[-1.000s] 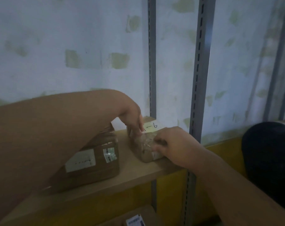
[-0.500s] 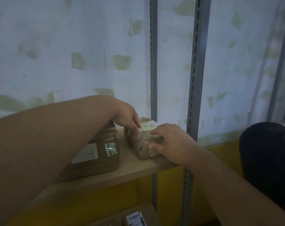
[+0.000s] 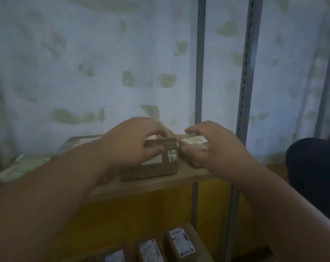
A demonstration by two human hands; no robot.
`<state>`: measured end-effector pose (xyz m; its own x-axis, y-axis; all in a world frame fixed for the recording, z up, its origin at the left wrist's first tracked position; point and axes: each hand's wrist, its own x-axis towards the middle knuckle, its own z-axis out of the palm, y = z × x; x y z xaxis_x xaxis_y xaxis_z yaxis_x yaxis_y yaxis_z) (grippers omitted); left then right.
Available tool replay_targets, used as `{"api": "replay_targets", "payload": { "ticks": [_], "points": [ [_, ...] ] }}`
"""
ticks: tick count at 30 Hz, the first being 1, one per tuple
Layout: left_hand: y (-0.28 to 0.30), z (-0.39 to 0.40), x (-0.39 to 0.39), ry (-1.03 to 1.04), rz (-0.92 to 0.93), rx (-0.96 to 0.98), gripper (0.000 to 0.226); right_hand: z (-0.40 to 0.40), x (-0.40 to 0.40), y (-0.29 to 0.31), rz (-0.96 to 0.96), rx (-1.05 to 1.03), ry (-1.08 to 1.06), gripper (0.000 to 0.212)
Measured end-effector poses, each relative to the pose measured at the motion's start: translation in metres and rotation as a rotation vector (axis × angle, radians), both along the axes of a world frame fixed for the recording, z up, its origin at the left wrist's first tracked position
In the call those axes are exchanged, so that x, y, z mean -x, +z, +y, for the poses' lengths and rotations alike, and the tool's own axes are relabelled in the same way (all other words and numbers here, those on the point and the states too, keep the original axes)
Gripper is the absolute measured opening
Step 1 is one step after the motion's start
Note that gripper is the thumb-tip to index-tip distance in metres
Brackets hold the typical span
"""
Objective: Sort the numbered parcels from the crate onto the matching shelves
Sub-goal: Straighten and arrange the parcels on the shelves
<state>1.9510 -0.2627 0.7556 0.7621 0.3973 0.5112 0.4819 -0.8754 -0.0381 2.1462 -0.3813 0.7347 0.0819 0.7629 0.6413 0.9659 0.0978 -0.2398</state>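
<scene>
A brown cardboard box [image 3: 152,169] with white labels stands on the wooden shelf [image 3: 141,186]. My left hand [image 3: 134,142] lies over its top edge, fingers curled behind and thumb on the front face. Touching the box's right side is a small tape-wrapped parcel [image 3: 195,141] with a white label on top. My right hand [image 3: 213,148] curls round it, thumb at its front left corner and fingers over the top. The frame is blurred, and any numbers on the labels cannot be read.
Flat pale parcels [image 3: 20,167] lie further left on the shelf. A lower shelf holds three labelled brown boxes [image 3: 181,242]. Two grey slotted uprights [image 3: 249,72] stand right of the parcels. A dark rounded object [image 3: 311,173] sits at the right edge.
My left hand has left the small parcel and moved onto the brown box. The small parcel now sits against the box. The camera view has shifted left and down.
</scene>
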Motion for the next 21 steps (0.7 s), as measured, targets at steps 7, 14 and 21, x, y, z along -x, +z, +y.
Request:
{"api": "replay_targets", "payload": {
  "ticks": [7, 14, 21],
  "points": [
    [-0.108, -0.063, 0.162, 0.353, -0.085, 0.049, 0.048, -0.001, 0.139, -0.035, -0.069, 0.061, 0.383, 0.044],
    [-0.208, -0.122, 0.253, 0.721, -0.17, 0.163, 0.036, 0.025, 0.242, -0.094, -0.137, 0.134, 0.692, 0.047],
    [-0.289, -0.129, 0.311, 0.906, -0.181, 0.329, 0.042, 0.051, 0.316, -0.162, -0.218, 0.277, 0.791, 0.051]
  ]
}}
